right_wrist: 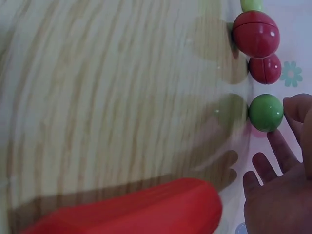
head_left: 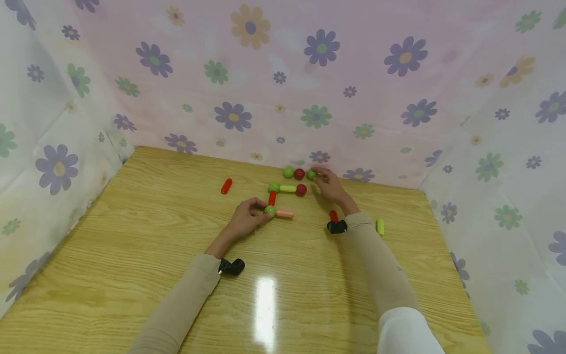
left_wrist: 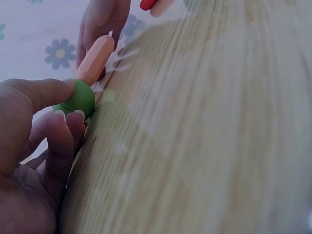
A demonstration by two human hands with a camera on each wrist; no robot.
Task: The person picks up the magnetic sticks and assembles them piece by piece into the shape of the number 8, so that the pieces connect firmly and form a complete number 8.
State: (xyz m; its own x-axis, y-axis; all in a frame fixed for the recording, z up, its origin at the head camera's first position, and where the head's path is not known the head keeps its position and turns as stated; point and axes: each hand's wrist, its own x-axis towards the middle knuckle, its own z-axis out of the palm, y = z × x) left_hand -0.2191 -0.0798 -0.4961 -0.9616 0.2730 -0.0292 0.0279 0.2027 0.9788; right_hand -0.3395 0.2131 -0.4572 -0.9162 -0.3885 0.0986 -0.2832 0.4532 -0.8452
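Observation:
A joined piece of balls and sticks lies in the middle of the table: a near green ball (head_left: 270, 211), a red stick (head_left: 272, 198), a far green ball (head_left: 274, 187), a yellow-green stick (head_left: 288, 189) and a red ball (head_left: 301, 190). A peach stick (left_wrist: 96, 59) juts from the near green ball. My left hand (head_left: 245, 216) pinches that ball between thumb and fingers. At the back, my right hand (head_left: 329, 185) has its thumb and a finger at a loose green ball (right_wrist: 266, 112), pinching it; the other fingers are spread.
Another green ball (head_left: 288, 172) and a red ball (head_left: 299, 174) sit along the back edge by the flowered cloth (head_left: 265, 98). Loose sticks lie around: red (head_left: 227, 186) on the left, red (head_left: 333, 216) by the right wrist, yellow-green (head_left: 380, 226) farther right.

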